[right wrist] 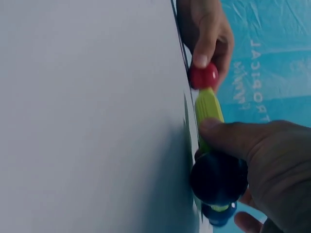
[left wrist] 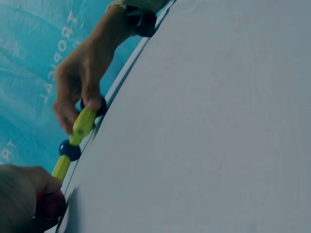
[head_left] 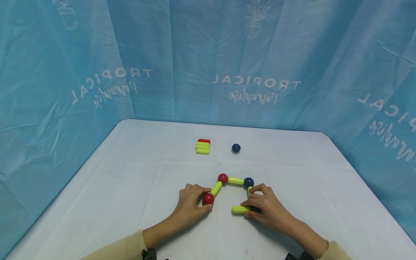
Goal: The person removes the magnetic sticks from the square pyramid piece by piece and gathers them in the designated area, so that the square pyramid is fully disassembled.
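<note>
On the white table lies a bent chain of toy building balls and rods. My left hand (head_left: 190, 206) pinches the red ball (head_left: 208, 199) at its left end between thumb and fingers. From there a yellow-green rod (head_left: 216, 189) leads to a second red ball (head_left: 222, 178), then another rod (head_left: 235, 181) reaches a dark blue ball (head_left: 248, 182). My right hand (head_left: 268, 209) pinches a yellow-green rod (head_left: 239, 209), which points left toward the red ball with a gap between. A dark ball (right wrist: 218, 178) sits at this rod's right end, partly hidden by the fingers.
Farther back are a short stack of yellow-green rods (head_left: 203, 148) with a red rod (head_left: 204, 141) beside them, and a loose dark blue ball (head_left: 235, 148). A blue printed curtain (head_left: 195, 65) surrounds the white table (head_left: 156, 159) at the back and sides.
</note>
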{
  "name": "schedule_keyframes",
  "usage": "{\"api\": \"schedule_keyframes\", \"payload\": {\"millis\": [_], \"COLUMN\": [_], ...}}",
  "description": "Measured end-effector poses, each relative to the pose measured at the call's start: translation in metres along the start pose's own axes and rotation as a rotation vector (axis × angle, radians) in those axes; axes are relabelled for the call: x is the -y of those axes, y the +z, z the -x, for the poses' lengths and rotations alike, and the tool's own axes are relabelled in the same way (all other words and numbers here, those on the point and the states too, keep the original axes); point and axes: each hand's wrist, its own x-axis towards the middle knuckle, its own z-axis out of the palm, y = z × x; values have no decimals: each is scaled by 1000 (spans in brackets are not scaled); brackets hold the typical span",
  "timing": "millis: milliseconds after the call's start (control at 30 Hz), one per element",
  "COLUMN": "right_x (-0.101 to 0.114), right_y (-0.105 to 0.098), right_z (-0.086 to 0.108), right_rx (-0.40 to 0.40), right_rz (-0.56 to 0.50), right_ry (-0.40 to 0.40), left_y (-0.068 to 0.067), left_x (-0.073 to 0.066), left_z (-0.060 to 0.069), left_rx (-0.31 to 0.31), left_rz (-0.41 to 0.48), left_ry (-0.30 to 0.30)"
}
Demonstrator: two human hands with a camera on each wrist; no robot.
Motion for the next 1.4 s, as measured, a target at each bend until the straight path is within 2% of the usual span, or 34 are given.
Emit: {"api": "schedule_keyframes", "payload": {"millis": [167, 333, 433, 500, 667, 833, 933, 1067, 1200, 1400], "right_x": [-15, -30, -31, -26, 1, 23, 30, 32, 29, 23], "right_y": [-8, -16, -20, -22, -25, -15, -4, 13, 22, 21], "right_z": [10, 17, 19, 16, -6, -43, -65, -88, -96, -90], "right_rx": [37, 43, 67, 85, 56, 8, 42, 151, 219, 190], "right_rz": [-20, -25, -34, -34, -8, -1, -1, -8, 3, 25], "right_ry": [-31, -58, -45, -5, 115, 109, 124, 169, 167, 148], "left_y": [-12, -21, -24, -25, -27, -26, -24, -22, -21, -19], "left_x": [11, 20, 22, 22, 21, 19, 21, 22, 22, 20], "left_z": [-3, -8, -10, -10, -10, -9, -8, -8, -11, -20], "left_rx": [82, 120, 146, 163, 147, 97, 69, 51, 50, 27], "left_rz": [65, 72, 72, 74, 38, 13, 11, 22, 28, 29], "left_ry": [3, 13, 16, 15, 5, -13, -6, 25, 35, 35]}}
